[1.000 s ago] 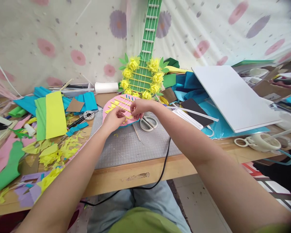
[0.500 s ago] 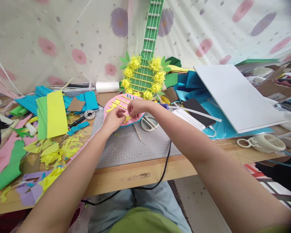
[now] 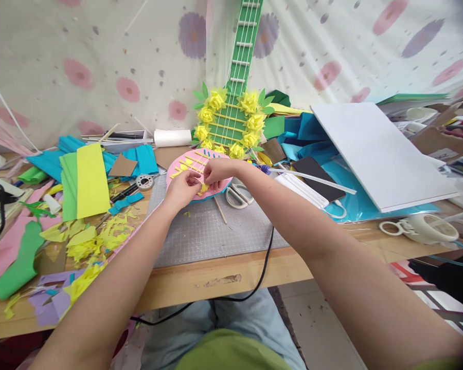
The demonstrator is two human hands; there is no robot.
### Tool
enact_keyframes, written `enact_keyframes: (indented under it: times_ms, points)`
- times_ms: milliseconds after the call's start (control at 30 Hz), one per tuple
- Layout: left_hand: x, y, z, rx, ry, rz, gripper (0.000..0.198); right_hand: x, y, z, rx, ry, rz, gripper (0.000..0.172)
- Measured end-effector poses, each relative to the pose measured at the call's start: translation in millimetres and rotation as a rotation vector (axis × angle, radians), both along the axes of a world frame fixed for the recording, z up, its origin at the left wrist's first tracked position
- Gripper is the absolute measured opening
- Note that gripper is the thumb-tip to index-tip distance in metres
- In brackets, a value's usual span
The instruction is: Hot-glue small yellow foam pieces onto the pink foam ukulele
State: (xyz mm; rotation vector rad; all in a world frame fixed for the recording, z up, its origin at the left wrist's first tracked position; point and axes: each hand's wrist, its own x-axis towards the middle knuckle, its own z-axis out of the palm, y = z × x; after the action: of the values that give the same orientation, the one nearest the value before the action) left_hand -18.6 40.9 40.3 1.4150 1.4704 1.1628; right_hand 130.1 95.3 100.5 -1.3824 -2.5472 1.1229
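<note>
Both hands are over a pink rounded craft body, decorated with yellow strips, yellow leaf shapes, short blue pieces and thin white strings; it looks like a handmade instrument. My left hand is at its near left edge, thumb and fingers pinched together. Opposite, my right hand bends down over the body with curled, closed fingertips. Something small may be between the fingers of each hand, but they hide it. A yellow paper scrap shows just below the fingertips. Beneath lies a grey cutting mat.
Scissors and a thin wooden stick lie right of the body. Behind stands a green paper guitar with yellow flowers. Yellow scraps and coloured paper cover the left. A white board and tape roll are right.
The whole view has shifted slightly, so everything appears a little further right. Both hands keep nearly the same pinched pose over the pink body.
</note>
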Motion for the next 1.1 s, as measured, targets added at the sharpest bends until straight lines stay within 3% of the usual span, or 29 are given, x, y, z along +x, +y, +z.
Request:
enact_keyframes:
  times_ms: [200, 267, 400, 567, 900, 1100]
  points:
    - [1, -4, 8.2, 0.000, 0.063, 0.042, 0.028, 9, -4, -0.8, -0.133, 0.128, -0.006, 0.004]
    - [0, -4, 8.4, -0.001, 0.075, 0.048, 0.030, 13, -5, -7.1, -0.115, 0.189, -0.020, 0.012]
    - [-3, -1, 4.3, -0.023, 0.094, 0.045, 0.033, 17, -10, -28.9, 0.096, 0.341, 0.012, 0.031]
    - [-7, -1, 2.6, -0.013, 0.191, 0.075, 0.033, 16, -23, -46.6, 0.294, 0.320, 0.028, 0.034]
    - [-13, 6, -8.4, 0.018, 0.253, 0.073, 0.033, 12, -26, -45.9, 0.380, 0.253, 0.053, 0.032]
    - [-10, 1, -0.6, 0.034, 0.218, 0.076, 0.027, 9, -26, -45.4, 0.365, 0.237, 0.057, 0.036]
